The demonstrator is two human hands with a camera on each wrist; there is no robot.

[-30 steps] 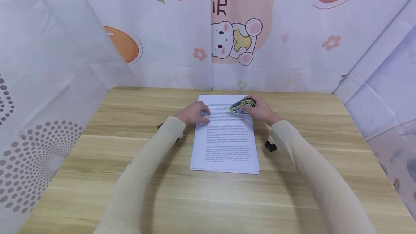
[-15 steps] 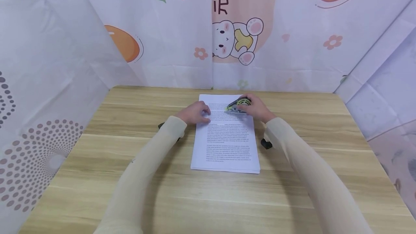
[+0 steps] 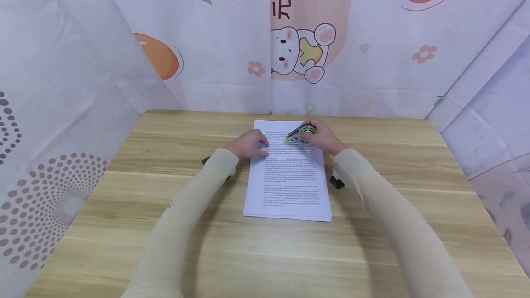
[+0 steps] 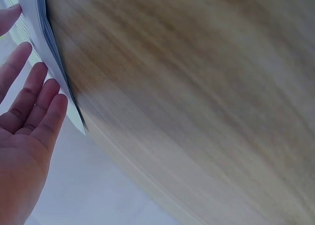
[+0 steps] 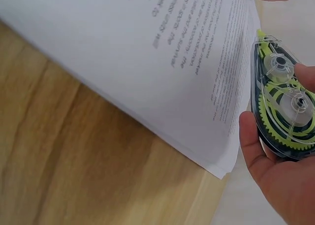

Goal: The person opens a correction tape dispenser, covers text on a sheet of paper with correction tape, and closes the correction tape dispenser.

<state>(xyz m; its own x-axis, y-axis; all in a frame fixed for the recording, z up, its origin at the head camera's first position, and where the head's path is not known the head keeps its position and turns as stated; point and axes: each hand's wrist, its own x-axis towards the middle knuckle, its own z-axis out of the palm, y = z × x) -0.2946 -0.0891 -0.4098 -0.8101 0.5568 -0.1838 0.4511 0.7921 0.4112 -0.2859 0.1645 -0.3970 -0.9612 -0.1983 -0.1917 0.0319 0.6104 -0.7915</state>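
Note:
A stack of printed sheets (image 3: 290, 197) lies on the wooden table. My left hand (image 3: 248, 144) rests at the stack's left edge, and in the left wrist view the fingers of this hand (image 4: 29, 112) are gently bent along the paper's side. Between thumb and fingers, my right hand (image 3: 325, 138) holds a correction tape dispenser (image 3: 301, 134) with its tip down at the upper lines of text. The right wrist view shows the clear and green dispenser (image 5: 288, 97) gripped by the right hand (image 5: 280, 180); whether its tip touches the sheet cannot be told.
The wooden table (image 3: 265, 261) extends around the paper. Behind it hangs a patterned curtain (image 3: 223, 59), with more fabric at both sides. Dark wrist-mounted pieces show beside each sleeve, one of them (image 3: 337, 182) by the right cuff.
My right hand has moved left across the upper text with the dispenser in its grip. The left hand has stayed in place at the paper's left edge.

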